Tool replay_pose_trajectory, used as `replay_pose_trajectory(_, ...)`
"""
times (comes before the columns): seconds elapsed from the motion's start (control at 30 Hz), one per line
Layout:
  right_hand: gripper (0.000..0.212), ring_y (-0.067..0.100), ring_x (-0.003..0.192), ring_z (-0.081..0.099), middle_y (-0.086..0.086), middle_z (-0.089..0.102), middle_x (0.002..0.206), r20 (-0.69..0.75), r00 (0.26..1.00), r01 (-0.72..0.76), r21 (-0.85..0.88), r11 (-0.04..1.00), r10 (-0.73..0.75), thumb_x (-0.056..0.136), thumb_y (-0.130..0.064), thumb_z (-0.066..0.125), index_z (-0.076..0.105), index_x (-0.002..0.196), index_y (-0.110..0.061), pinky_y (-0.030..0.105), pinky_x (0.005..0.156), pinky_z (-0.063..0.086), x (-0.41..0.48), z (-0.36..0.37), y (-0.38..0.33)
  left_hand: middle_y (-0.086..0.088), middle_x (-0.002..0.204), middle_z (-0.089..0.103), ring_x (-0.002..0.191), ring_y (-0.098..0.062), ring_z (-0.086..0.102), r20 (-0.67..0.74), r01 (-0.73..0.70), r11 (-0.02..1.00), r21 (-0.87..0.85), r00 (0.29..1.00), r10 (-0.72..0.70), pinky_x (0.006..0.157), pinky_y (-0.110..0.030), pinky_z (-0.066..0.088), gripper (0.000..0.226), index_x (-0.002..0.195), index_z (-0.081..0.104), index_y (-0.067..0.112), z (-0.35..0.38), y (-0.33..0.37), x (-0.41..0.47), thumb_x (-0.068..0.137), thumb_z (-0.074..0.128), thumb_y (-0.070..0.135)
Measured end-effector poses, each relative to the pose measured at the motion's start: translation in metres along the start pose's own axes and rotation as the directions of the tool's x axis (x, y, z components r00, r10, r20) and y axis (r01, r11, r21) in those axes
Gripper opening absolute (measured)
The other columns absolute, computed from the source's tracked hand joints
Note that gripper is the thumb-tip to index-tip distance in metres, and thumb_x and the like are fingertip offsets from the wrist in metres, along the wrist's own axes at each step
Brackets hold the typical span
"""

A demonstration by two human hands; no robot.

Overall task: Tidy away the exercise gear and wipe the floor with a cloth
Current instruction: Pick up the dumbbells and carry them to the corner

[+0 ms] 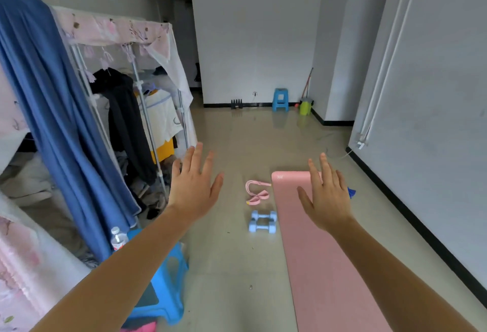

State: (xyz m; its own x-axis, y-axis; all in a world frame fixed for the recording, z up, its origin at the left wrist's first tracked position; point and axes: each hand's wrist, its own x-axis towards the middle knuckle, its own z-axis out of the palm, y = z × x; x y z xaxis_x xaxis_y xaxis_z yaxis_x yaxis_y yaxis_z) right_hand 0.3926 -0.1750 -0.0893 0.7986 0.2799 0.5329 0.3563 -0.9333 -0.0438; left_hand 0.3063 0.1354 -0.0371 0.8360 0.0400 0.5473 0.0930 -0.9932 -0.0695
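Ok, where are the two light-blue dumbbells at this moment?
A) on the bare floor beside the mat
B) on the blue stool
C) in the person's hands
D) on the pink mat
A: the dumbbells lie side by side on the floor, just off the long edge of the pink mat.

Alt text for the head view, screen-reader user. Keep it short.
The left hand and right hand reach forward, open and empty, over a floor where a pink yoga mat lies unrolled. Left of the mat lie two light blue dumbbells and a pink resistance band; a blue plastic stool and a water bottle sit beside an open fabric wardrobe.
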Motion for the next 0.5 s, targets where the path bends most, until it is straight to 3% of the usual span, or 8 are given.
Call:
replay_pose_trajectory(0.27, 0.071, 0.039, 0.145, 0.034, 0.021, 0.018, 0.164, 0.047, 0.994, -0.102, 0.028, 0.994, 0.100, 0.099, -0.050, 0.032, 0.022, 0.157, -0.011, 0.054, 0.117, 0.029, 0.161, 0.142, 0.057, -0.019, 0.152, 0.037, 0.139, -0.038, 0.037, 0.091, -0.049, 0.999, -0.011, 0.995, 0.050, 0.106, -0.060, 0.036, 0.063, 0.144, 0.044, 0.011, 0.158, 0.016, 0.182, 0.097, 0.025, 0.049)
replay_pose_trajectory(0.5, 0.070, 0.041, 0.138, 0.043, 0.024, 0.029, 0.159, 0.116, 0.984, -0.143, 0.032, 0.989, 0.138, 0.097, -0.042, 0.053, 0.033, 0.153, -0.005, 0.056, 0.110, 0.038, 0.312, 0.234, 0.086, -0.021, 0.149, 0.041, 0.134, -0.040, 0.043, 0.121, -0.083, 0.996, -0.016, 0.989, 0.084, 0.102, -0.058, 0.039, 0.061, 0.141, 0.047, 0.009, 0.260, 0.002, 0.327, 0.098, 0.029, 0.049)
